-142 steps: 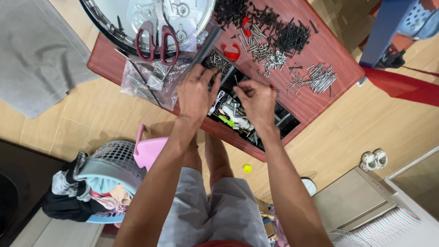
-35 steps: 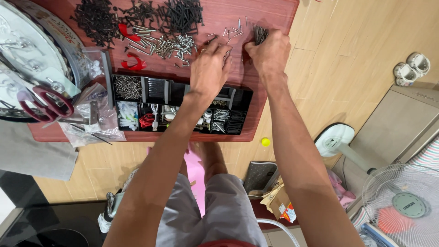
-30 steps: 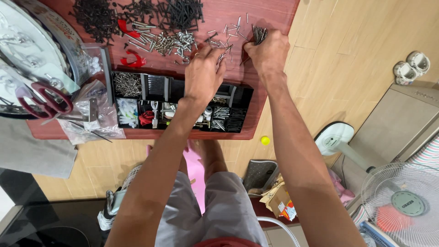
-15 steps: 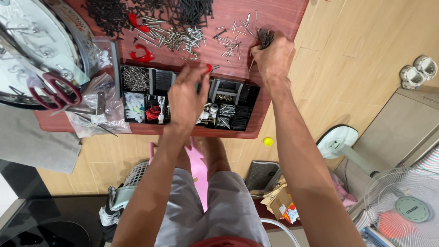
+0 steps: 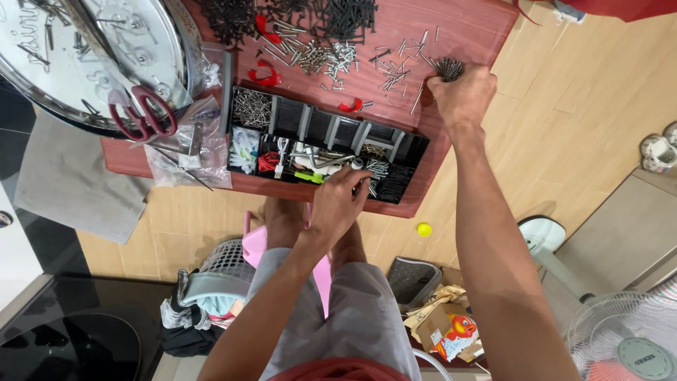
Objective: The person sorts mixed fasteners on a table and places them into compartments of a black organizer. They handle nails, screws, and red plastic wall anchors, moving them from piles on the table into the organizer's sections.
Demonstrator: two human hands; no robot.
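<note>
The person stands over a low reddish-brown table (image 5: pixel 486 28) on which a black compartment organiser (image 5: pixel 324 144) lies open along the near edge. The right hand (image 5: pixel 462 95) is closed into a fist around a bundle of thin silver nails (image 5: pixel 449 68), their ends fanning out above the knuckles at the far right corner of the table. The left hand (image 5: pixel 338 204) hangs over the near row of the organiser, fingers curled downward with the tips at a compartment of small metal parts; whether they pinch anything I cannot tell, as the tips are hidden against the contents. As to progress, I judge the sorting part done. Several compartments already hold stock: silver screws (image 5: pixel 252 107) at the far left end, white plastic plugs (image 5: pixel 244 149) and a red item beside them, and dark fasteners at the near right end. Several middle compartments in the far row look empty. Much remains loose on the table: heaps of black screws (image 5: pixel 345 15) along the far edge, a mixed pile of silver screws (image 5: pixel 321 56) just before them, a scatter of stray nails (image 5: pixel 395 70) beside the right fist, and red plastic clips (image 5: pixel 350 106). A large round clock (image 5: pixel 84 49) with red-handled scissors (image 5: pixel 141 116) resting on it, and a clear plastic bag (image 5: pixel 187 152), occupy the left end.
</note>
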